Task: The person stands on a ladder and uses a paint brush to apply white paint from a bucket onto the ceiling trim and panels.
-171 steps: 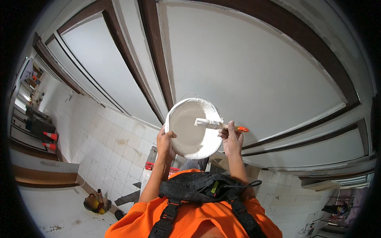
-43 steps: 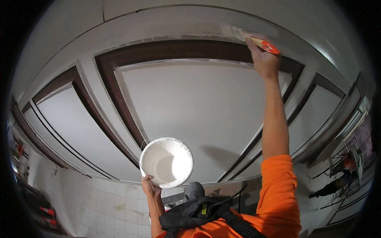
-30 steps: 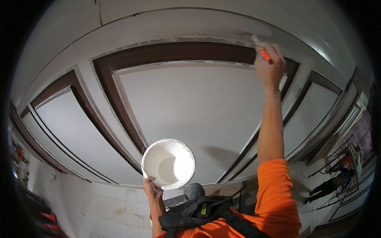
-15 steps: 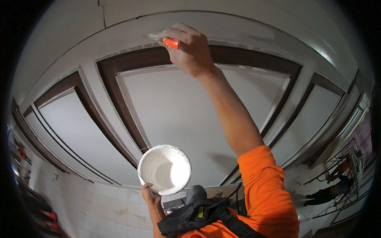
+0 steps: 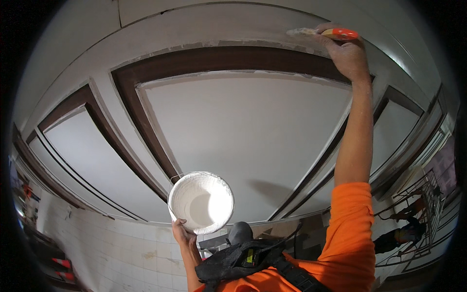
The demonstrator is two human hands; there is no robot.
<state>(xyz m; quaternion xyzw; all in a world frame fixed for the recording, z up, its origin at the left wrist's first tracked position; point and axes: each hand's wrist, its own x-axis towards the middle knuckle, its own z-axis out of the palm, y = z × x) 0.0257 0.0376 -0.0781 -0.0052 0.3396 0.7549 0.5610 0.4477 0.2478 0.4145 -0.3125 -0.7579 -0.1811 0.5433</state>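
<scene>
My right hand [image 5: 349, 57] is raised at the upper right, fingers closed round the handle of a paintbrush [image 5: 342, 34]. The handle is orange-red toward its end, and the whitish bristles point left, close to the pale band of wall [image 5: 214, 27] above the brown frame. Lower down, my left hand [image 5: 184, 232] grips the near left edge of a white bucket [image 5: 181, 197]. White paint coats the bucket's inner wall, and its thin wire handle rests along the far rim. Whether the bristles touch the wall I cannot tell.
Dark brown moulding [image 5: 214, 58] borders a large white panel [image 5: 243, 131], with narrower framed panels on both sides. Below lies a pale tiled floor [image 5: 131, 248]. Orange cones [image 5: 62, 263] stand at lower left. At far right, another person [image 5: 406, 233] is beside metal scaffolding [image 5: 430, 209].
My right hand has swept the paintbrush from the upper middle to the right along the band above the brown frame. My left hand still holds the bucket in nearly the same place.
</scene>
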